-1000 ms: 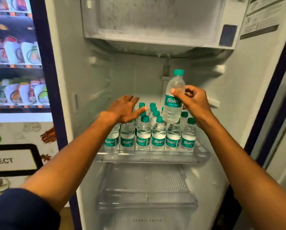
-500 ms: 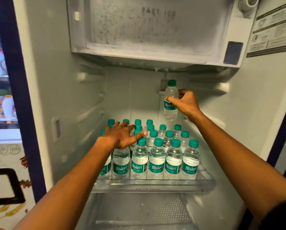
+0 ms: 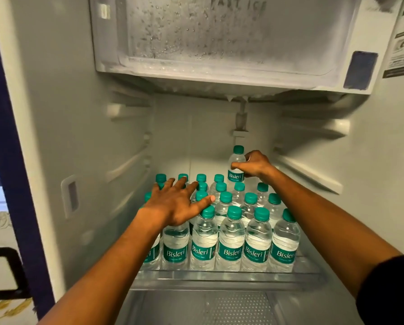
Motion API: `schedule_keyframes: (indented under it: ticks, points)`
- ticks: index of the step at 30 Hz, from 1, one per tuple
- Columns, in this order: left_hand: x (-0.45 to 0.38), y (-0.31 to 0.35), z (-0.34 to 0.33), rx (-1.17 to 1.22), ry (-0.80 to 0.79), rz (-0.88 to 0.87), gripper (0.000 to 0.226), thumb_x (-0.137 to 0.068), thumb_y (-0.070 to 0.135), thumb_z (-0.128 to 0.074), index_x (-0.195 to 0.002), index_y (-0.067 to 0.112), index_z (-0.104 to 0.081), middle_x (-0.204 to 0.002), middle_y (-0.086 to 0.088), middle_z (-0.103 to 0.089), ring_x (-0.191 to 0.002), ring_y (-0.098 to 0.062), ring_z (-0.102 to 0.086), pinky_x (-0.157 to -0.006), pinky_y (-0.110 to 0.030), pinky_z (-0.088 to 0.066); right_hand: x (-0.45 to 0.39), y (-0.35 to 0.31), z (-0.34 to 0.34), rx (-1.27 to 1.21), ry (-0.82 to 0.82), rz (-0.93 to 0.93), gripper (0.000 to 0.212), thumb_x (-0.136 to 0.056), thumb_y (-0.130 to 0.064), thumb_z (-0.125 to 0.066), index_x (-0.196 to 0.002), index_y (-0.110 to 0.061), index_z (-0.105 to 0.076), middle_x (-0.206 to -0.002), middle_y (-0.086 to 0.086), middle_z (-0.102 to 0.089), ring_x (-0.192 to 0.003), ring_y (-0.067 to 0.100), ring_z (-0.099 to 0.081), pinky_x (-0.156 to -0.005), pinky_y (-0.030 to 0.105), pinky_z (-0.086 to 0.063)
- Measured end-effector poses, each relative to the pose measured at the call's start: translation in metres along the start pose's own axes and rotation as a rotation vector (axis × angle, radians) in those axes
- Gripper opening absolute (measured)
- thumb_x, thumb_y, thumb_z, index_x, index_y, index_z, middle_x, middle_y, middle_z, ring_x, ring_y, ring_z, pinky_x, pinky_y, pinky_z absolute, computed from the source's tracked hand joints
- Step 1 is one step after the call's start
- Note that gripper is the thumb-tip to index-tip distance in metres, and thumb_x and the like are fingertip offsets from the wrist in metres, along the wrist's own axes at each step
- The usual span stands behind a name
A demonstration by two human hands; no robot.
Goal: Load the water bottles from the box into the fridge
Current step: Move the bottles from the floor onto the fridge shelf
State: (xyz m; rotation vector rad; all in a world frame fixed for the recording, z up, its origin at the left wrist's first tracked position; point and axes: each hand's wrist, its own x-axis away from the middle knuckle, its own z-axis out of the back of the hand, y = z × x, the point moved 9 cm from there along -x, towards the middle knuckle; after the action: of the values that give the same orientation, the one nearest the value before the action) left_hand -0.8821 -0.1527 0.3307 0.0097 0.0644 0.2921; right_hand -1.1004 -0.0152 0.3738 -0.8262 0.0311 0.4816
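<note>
Green-capped water bottles [image 3: 231, 240] crowd the fridge shelf [image 3: 229, 276]. On the left, the left hand [image 3: 176, 204] lies flat, its grip wide, steadying their caps. At the rear right, the right hand [image 3: 255, 165] clasps one bottle [image 3: 236, 167]; lowered carelessly, it may topple neighbours.

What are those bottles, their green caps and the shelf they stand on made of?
Bottles: likely thin clear plastic; you see through them, and the walls are ribbed. Caps: opaque green plastic, by their ridged sides. Shelf: transparent, glossy front edge; glass or clear plastic, can't tell which.
</note>
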Motion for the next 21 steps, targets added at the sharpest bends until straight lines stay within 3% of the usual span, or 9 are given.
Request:
schedule_keyframes:
  ticks: [3,5,7,15,21]
  points:
    - [0.000,-0.001,0.000,0.001,-0.003,0.000,0.090,-0.076,0.084,-0.002,-0.154,0.038,-0.007,-0.164,0.001,0.001,-0.151,-0.028,-0.001,-0.119,-0.059,-0.004,-0.002,0.010,-0.011,0.058,-0.066,-0.053,0.038,-0.082,-0.039,-0.073,-0.104,-0.012,-0.058,-0.103,0.007,-0.066,-0.089,0.020,-0.068,-0.075,0.028,-0.059]
    - [-0.002,0.000,0.000,0.000,-0.006,0.000,0.090,-0.076,0.084,-0.002,-0.154,0.039,-0.007,-0.164,0.002,0.001,-0.151,-0.028,-0.001,-0.119,-0.060,-0.005,-0.002,0.015,-0.015,0.100,-0.093,-0.071,0.039,-0.082,-0.039,-0.073,-0.104,-0.012,-0.057,-0.101,0.006,-0.064,-0.081,0.016,-0.066,-0.058,0.020,-0.052]
    - [-0.003,0.001,0.000,0.001,-0.010,0.000,0.091,-0.075,0.084,-0.001,-0.154,0.039,-0.008,-0.164,0.002,0.001,-0.151,-0.029,-0.001,-0.118,-0.060,-0.004,-0.001,0.015,-0.018,0.149,-0.103,-0.068,0.039,-0.082,-0.040,-0.072,-0.104,-0.011,-0.056,-0.100,0.006,-0.062,-0.077,0.014,-0.062,-0.053,0.018,-0.045]
    - [-0.003,0.003,0.000,0.004,-0.033,0.009,0.095,-0.071,0.085,0.001,-0.154,0.039,-0.009,-0.164,0.001,0.000,-0.150,-0.030,-0.002,-0.118,-0.062,-0.004,-0.008,0.017,-0.038,0.278,-0.190,-0.069,0.039,-0.084,-0.035,-0.073,-0.104,-0.010,-0.051,-0.100,0.007,-0.060,-0.091,0.020,-0.062,-0.082,0.032,-0.056]
    - [-0.003,0.003,-0.001,0.004,-0.037,0.008,0.094,-0.072,0.085,0.000,-0.153,0.039,-0.010,-0.164,0.002,-0.001,-0.150,-0.030,-0.003,-0.118,-0.062,-0.005,-0.010,0.024,-0.038,0.287,-0.239,-0.138,0.047,-0.082,-0.035,-0.075,-0.113,-0.010,-0.050,-0.118,0.009,-0.059,-0.102,0.023,-0.062,-0.081,0.033,-0.053]
